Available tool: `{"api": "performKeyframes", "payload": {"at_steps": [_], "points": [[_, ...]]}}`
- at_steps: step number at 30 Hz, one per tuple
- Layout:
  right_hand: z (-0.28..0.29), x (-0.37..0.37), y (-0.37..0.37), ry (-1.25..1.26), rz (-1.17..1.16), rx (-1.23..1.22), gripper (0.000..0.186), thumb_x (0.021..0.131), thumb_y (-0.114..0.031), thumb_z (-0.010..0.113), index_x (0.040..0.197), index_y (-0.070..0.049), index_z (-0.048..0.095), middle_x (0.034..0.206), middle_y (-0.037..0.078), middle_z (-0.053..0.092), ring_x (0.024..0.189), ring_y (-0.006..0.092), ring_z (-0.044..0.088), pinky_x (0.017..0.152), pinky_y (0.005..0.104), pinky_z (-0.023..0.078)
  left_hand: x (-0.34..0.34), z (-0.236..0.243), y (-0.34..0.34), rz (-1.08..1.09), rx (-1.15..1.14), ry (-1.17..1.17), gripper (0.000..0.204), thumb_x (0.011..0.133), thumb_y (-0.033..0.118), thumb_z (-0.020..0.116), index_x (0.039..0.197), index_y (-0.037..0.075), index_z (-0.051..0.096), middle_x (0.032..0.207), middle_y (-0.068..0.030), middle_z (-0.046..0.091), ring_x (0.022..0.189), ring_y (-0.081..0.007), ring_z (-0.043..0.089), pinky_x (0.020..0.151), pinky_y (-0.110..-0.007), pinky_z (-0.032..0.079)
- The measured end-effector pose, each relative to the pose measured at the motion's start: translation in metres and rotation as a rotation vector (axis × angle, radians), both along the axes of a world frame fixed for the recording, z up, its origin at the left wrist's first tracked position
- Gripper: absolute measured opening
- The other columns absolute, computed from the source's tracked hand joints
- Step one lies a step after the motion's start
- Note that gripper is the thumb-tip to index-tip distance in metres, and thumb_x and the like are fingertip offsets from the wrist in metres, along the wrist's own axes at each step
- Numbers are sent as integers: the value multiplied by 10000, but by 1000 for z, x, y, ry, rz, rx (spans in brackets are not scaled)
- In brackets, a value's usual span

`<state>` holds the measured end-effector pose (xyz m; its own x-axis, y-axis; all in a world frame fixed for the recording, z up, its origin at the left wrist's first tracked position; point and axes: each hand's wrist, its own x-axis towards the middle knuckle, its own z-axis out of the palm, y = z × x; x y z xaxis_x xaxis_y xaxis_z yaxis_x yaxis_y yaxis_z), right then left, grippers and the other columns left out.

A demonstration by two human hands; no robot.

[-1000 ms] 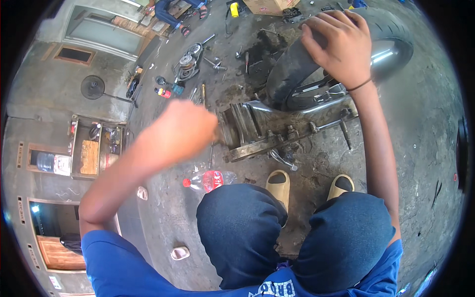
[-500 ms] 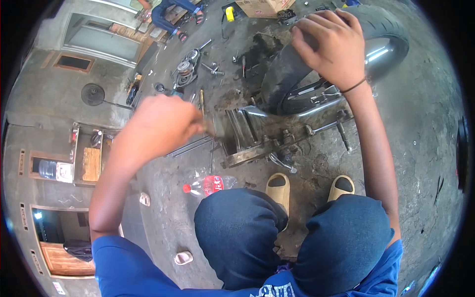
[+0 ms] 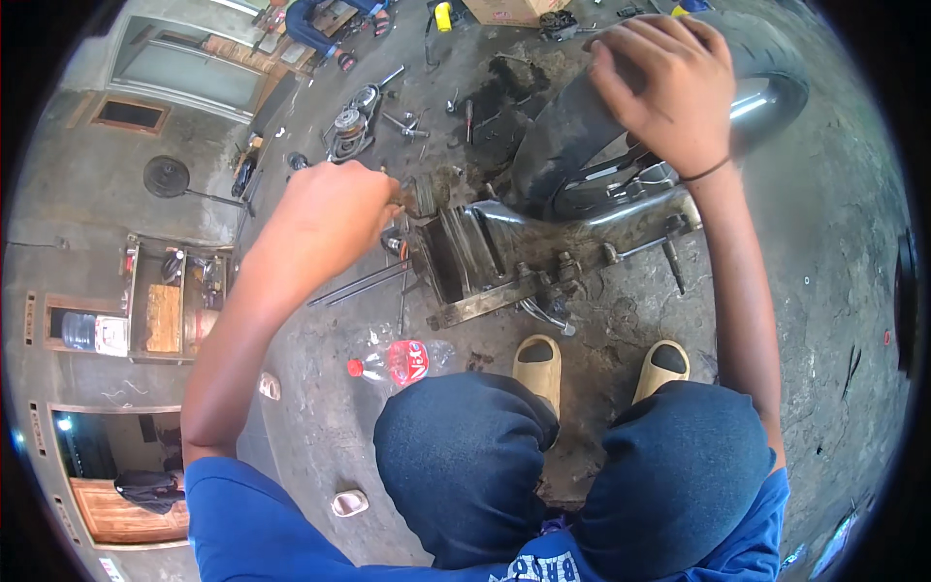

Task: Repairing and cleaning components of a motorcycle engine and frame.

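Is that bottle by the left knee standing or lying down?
Lying down: the clear bottle stretches along the floor, red cap pointing left.

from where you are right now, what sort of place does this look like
Likely a vehicle repair workshop: a black tyre beneath the right hand, a grimy metal casing beside it, and loose metal parts on the floor.
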<state>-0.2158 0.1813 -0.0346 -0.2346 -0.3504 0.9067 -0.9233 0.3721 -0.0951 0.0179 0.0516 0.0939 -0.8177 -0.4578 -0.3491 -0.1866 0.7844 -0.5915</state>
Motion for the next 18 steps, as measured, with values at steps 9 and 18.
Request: {"api": "performKeyframes", "payload": {"at_steps": [9,18], "points": [[2,-4,9,69,2,-37,136,854,-261,671,873,-152,750,905,-92,734,906,111,665,934,311,431,-11,-10,-2,138,361,77,178,879,175,619,957,57,728,838,-124,728,750,-330,695,721,-467,527],[22,12,9,-640,60,335,116,776,-241,637,779,-129,669,759,7,653,763,215,572,866,363,393,25,2,1,191,596,374,289,918,205,638,1071,-35,689,798,-64,664,634,-172,524,620,-277,417]]}}
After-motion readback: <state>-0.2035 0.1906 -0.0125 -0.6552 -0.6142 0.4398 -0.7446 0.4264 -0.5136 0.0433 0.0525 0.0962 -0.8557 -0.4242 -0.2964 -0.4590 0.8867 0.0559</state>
